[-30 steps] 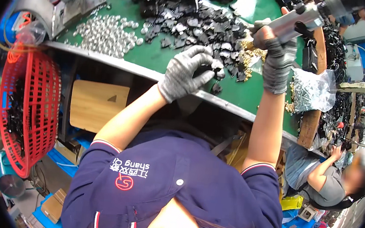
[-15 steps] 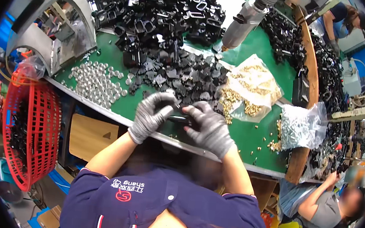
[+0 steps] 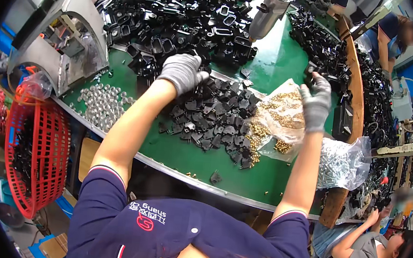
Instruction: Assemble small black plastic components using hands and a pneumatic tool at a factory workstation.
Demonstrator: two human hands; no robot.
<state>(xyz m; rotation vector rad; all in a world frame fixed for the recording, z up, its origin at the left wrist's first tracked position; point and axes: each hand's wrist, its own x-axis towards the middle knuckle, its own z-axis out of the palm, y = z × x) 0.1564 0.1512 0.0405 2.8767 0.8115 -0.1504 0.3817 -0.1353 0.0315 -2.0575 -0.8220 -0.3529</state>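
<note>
Both my hands wear grey knit gloves, and my arms are spread apart over the green table. My left hand [image 3: 181, 73] reaches over the near edge of a heap of black frame-like parts [image 3: 168, 31]; its thumb stands away from the fingers, whose tips are partly hidden. Over at the right, my right hand [image 3: 317, 104] is raised beside a bag of small brass pieces [image 3: 285, 111], thumb and fingers apart. Just past its fingertips lies a second heap of black parts [image 3: 323, 53]. Between my arms spreads a pile of flat dark pieces [image 3: 215, 115].
Clear round pieces [image 3: 105, 100] lie at left, beside a grey metal stand [image 3: 59, 35]. A metal tool [image 3: 269, 15] hangs over the table. A wooden divider [image 3: 354, 83] and a bag of silvery pieces [image 3: 343, 164] border the right. A red basket [image 3: 40, 153] stands left. Other people work at right.
My hands were together at the table's near edge around a dark part. They have parted: the left went forward to the heap, the right outward and forward. That part has left my hands.
</note>
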